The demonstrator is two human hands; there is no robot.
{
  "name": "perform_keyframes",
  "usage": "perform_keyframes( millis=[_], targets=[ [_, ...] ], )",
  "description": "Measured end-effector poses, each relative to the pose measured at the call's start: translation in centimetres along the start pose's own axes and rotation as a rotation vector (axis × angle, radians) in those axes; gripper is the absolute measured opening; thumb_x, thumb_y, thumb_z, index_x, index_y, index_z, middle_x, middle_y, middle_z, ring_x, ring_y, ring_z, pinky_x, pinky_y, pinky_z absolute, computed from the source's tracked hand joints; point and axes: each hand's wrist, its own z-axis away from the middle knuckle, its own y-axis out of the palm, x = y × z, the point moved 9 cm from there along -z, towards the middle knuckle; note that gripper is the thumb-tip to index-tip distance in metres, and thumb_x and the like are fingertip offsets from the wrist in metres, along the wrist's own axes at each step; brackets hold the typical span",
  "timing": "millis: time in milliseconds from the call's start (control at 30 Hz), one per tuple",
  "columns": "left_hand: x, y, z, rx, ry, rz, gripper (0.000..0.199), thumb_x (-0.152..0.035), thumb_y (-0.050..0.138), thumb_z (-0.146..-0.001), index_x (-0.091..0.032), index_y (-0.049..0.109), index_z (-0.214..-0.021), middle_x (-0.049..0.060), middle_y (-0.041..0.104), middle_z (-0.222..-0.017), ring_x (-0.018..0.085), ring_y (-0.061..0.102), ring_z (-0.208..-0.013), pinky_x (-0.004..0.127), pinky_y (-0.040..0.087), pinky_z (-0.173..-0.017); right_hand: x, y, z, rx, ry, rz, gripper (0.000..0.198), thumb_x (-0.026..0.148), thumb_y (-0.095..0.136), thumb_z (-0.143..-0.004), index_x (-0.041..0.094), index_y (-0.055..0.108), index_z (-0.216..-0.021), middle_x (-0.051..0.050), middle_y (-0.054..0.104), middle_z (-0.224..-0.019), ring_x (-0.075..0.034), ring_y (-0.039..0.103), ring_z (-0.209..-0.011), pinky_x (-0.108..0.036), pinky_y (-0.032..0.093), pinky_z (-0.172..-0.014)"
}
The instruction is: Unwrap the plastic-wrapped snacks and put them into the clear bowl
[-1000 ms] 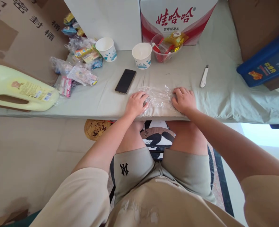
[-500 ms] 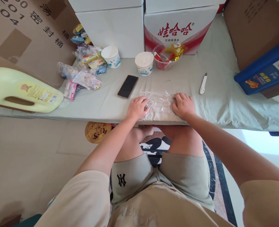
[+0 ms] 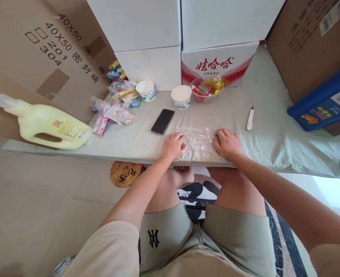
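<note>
At far left, a brown cardboard box printed with black characters [image 3: 63, 50] backs a pale yellow plastic jug with a moulded handle [image 3: 60, 121]. Next comes a heap of small colourful packets in clear wrapping [image 3: 118, 113] on the worktop covered in pale green cloth [image 3: 129, 142]. A white paper cup with a blue pattern [image 3: 149, 95] touches or nearly touches the heap, and a black rectangular phone [image 3: 163, 121] lies in front. The person's left hand [image 3: 173, 147] rests palm down, fingers curled, on the left end of a crumpled clear plastic sheet [image 3: 201, 140], which lies between the 2 hands near the front edge. A 2nd white paper cup [image 3: 181, 102] stands behind it, just beside a clear plastic bowl [image 3: 201, 99] holding red and gold wrapped items. The right hand [image 3: 229, 144] rests palm down at the sheet's right end, fingers slightly bent; whether either of the 2 hands pinches the plastic cannot be told. Farther right lie a white-handled cutter knife [image 3: 249, 119] and, at the edge, a blue rectangular container [image 3: 321, 107].
</note>
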Motion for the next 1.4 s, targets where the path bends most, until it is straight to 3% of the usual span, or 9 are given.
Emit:
perform_keyframes(
  millis=[433,567,700,767,900,1067,1233,1300,1400],
  targets=[
    [0.1,-0.1,0.1,-0.002,-0.007,0.011,0.036,-0.028,0.058,-0.093,-0.023,0.066,-0.128,0.009,0.065,-0.135,0.025,0.06,-0.125,0.043,0.046,-0.108,0.5,-0.6,0.0,-0.013,0.01,-0.037,0.025,0.027,0.046,-0.088,0.018,0.065,-0.102,-0.017,0.068,-0.112,-0.032,0.057,-0.105,-0.046,0.041,-0.09],
    [1.0,-0.2,-1.2,-0.03,-0.05,0.065,0.031,-0.031,0.059,-0.093,-0.024,0.07,-0.121,0.008,0.068,-0.129,0.027,0.062,-0.12,0.046,0.048,-0.104,-1.9,-0.5,-1.4,-0.1,0.125,-0.235,0.022,0.029,0.048,-0.084,0.022,0.066,-0.095,-0.014,0.07,-0.104,-0.031,0.061,-0.097,-0.046,0.046,-0.085],
    [3.1,0.6,-3.6,-0.05,-0.167,0.156,0.022,-0.033,0.059,-0.093,-0.025,0.075,-0.106,0.008,0.073,-0.114,0.028,0.065,-0.111,0.046,0.052,-0.096,-4.1,-1.8,-3.1,-0.268,0.24,-0.324,0.034,0.031,0.038,-0.092,0.022,0.064,-0.111,-0.013,0.069,-0.106,-0.028,0.063,-0.095,-0.045,0.05,-0.084],
    [3.7,0.7,-4.7,-0.073,-0.171,0.188,0.021,-0.034,0.06,-0.093,-0.024,0.075,-0.103,0.008,0.072,-0.109,0.029,0.064,-0.111,0.046,0.052,-0.095,-2.6,-2.9,-4.0,-0.358,0.151,-0.383,0.039,0.036,0.033,-0.098,0.023,0.061,-0.121,-0.013,0.067,-0.115,-0.028,0.063,-0.105,-0.046,0.05,-0.091],
    [4.0,1.0,-5.9,0.025,-0.063,0.387,0.021,-0.036,0.063,-0.091,-0.023,0.073,-0.104,0.006,0.071,-0.105,0.025,0.066,-0.104,0.04,0.054,-0.094,2.2,-0.9,-6.6,-0.104,-0.042,-0.368,0.04,0.043,0.043,-0.096,0.023,0.058,-0.128,-0.013,0.067,-0.12,-0.031,0.061,-0.116,-0.052,0.047,-0.099],
    [7.3,-0.5,-5.2,-0.195,-0.154,0.643,0.029,-0.042,0.062,-0.093,-0.025,0.066,-0.117,0.005,0.066,-0.117,0.018,0.067,-0.096,0.034,0.056,-0.086,1.9,1.2,-7.4,0.045,0.001,-0.33,0.032,0.036,0.053,-0.088,0.024,0.062,-0.117,-0.009,0.067,-0.094,-0.029,0.064,-0.096,-0.049,0.051,-0.089],
    [10.4,-2.6,-3.2,-0.583,-0.289,0.923,0.027,-0.053,0.051,-0.098,-0.029,0.063,-0.102,0.003,0.066,-0.099,0.017,0.066,-0.088,0.034,0.056,-0.077,-1.5,-1.0,-6.6,-0.123,0.14,-0.292,0.011,0.028,0.048,-0.087,0.026,0.059,-0.084,-0.009,0.062,-0.088,-0.03,0.063,-0.091,-0.05,0.052,-0.085],
    [8.1,-3.4,-3.6,-0.502,-0.179,0.824,0.034,-0.059,0.053,-0.094,-0.028,0.064,-0.099,0.004,0.066,-0.1,0.021,0.065,-0.097,0.041,0.056,-0.088,-2.3,-1.9,-6.1,-0.199,0.188,-0.26,0.011,0.027,0.048,-0.088,0.027,0.059,-0.086,-0.012,0.062,-0.097,-0.032,0.063,-0.1,-0.053,0.051,-0.088],
    [2.8,-1.5,-4.7,-0.062,-0.007,0.568,0.039,-0.06,0.068,-0.083,-0.025,0.068,-0.101,0.009,0.066,-0.115,0.03,0.059,-0.121,0.052,0.047,-0.108,-1.9,-2.2,-5.5,-0.233,0.162,-0.225,0.013,0.03,0.048,-0.092,0.028,0.061,-0.093,-0.015,0.059,-0.12,-0.036,0.056,-0.12,-0.058,0.049,-0.093]
  ],
)
